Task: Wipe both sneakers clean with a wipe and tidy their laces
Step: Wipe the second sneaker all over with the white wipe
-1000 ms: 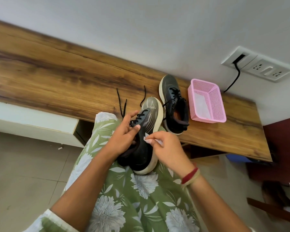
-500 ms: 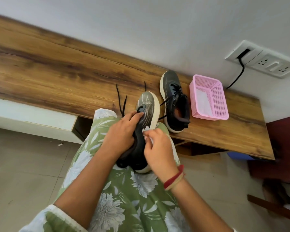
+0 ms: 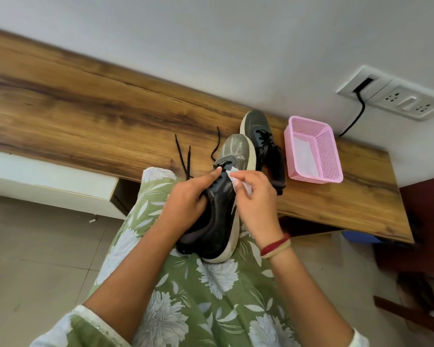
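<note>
A black sneaker with a grey toe and cream sole lies on my lap, toe pointing toward the wooden bench. My left hand grips its upper from the left, thumb across the laces. My right hand pinches a white wipe against the sneaker's right side near the eyelets. Its loose black laces trail over the bench edge. The second black sneaker stands on the bench just behind, laces in place.
A pink mesh basket sits on the bench right of the second sneaker, a white sheet inside. A wall socket panel with a black cable hangs above it. Tiled floor lies at left, dark furniture at right.
My right hand slid the wipe up the sneaker's side toward the toe. My left hand shifted its grip over the laces. The view tilted slightly.
</note>
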### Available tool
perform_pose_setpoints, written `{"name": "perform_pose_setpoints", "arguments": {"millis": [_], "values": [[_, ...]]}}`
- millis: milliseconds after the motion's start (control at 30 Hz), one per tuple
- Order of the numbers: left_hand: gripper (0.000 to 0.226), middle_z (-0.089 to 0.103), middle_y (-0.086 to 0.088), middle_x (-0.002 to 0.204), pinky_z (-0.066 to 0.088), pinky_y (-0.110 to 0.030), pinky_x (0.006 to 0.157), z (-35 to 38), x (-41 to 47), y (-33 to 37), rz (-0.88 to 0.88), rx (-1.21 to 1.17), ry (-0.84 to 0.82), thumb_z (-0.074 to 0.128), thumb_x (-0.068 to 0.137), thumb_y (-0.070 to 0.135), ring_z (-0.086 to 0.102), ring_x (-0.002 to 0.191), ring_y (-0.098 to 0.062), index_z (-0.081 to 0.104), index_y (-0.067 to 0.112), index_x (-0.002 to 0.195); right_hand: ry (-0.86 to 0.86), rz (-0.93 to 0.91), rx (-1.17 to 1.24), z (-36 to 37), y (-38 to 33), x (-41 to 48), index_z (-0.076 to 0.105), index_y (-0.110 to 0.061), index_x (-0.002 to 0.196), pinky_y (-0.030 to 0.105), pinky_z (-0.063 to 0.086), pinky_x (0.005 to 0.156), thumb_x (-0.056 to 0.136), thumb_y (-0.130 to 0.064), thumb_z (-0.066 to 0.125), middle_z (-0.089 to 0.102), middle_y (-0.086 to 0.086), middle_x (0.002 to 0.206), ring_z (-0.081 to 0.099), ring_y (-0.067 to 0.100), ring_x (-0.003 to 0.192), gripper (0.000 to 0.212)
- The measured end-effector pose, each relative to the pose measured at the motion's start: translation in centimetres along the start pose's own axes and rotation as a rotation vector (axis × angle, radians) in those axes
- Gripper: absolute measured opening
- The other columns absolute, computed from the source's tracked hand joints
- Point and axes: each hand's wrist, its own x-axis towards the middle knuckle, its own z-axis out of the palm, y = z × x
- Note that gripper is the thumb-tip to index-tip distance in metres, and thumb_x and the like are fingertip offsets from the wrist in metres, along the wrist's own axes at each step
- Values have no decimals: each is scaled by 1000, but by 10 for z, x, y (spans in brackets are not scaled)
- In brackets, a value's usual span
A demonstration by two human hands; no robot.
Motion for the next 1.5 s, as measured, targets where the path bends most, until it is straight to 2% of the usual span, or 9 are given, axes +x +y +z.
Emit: {"name": "perform_pose_setpoints", "arguments": {"millis": [133, 267, 400, 500, 633, 800, 1067, 1333, 1500], "values": [[55, 69, -9, 114, 47, -23, 85, 0, 5, -8, 44, 4, -73, 53, 74, 0, 68, 98, -24, 59, 9, 128, 8, -160, -288, 16, 8, -11, 68, -9, 105, 22, 36, 85, 85, 3, 51, 63, 4, 101, 53, 22, 95, 29], [59, 67, -11, 111, 53, -35, 78, 3, 3, -11, 43, 63, -128, 62, 73, -5, 64, 99, -28, 57, 9, 129, -52, -118, -253, 18, 7, -27, 68, -11, 104, 33, 46, 84, 85, 1, 50, 63, 2, 99, 53, 21, 94, 29], [62, 57, -14, 109, 53, -46, 71, 10, 7, -13, -50, 141, -128, 63, 74, -8, 59, 95, -35, 51, 4, 134, -211, -92, -80, 4, 4, -28, 71, -16, 98, 19, 45, 82, 87, -1, 54, 66, -4, 96, 58, 8, 91, 25], [57, 58, -17, 115, 52, -44, 78, 13, 9, -11, -59, 167, -107, 56, 79, -9, 58, 99, -37, 50, 4, 135, -165, 22, 10, -12, 3, 3, 67, -28, 100, 13, 44, 73, 90, -7, 56, 64, -12, 96, 54, -5, 78, 27], [62, 58, -17, 119, 51, -42, 79, 13, 8, -5, -40, 171, -114, 51, 79, -12, 57, 103, -36, 45, 3, 139, -31, -104, -224, -4, 9, 43, 62, -20, 119, 29, 44, 89, 91, -7, 54, 67, 2, 107, 56, 17, 100, 33], [56, 62, -22, 104, 56, -43, 67, 9, 4, -6, 8, 192, -94, 55, 72, -13, 62, 89, -40, 56, -5, 127, -123, -192, -369, 19, 19, 24, 56, -18, 113, 32, 39, 70, 90, -5, 51, 61, 7, 86, 55, 25, 86, 27], [50, 64, -16, 104, 54, -43, 72, 14, 6, -4, -62, 101, -19, 61, 73, -11, 62, 91, -37, 62, 1, 121, 56, 149, 265, -5, 18, -4, 59, -22, 104, 25, 53, 79, 88, -2, 57, 65, -6, 99, 62, 5, 91, 26], [48, 64, -14, 106, 51, -39, 79, 12, 6, -4, -102, 76, -20, 62, 75, -9, 62, 95, -33, 62, 2, 121, -75, -20, -79, 24, 26, 27, 70, -6, 106, 18, 42, 89, 90, -6, 56, 68, 8, 105, 61, 16, 97, 21], [43, 57, -9, 112, 49, -40, 78, 14, 6, -7, -163, 50, 4, 60, 81, -2, 57, 100, -28, 56, 10, 122, -41, -141, -16, 24, 32, 6, 71, -8, 99, 22, 48, 86, 87, 0, 56, 67, 3, 96, 62, 13, 91, 21]]}}
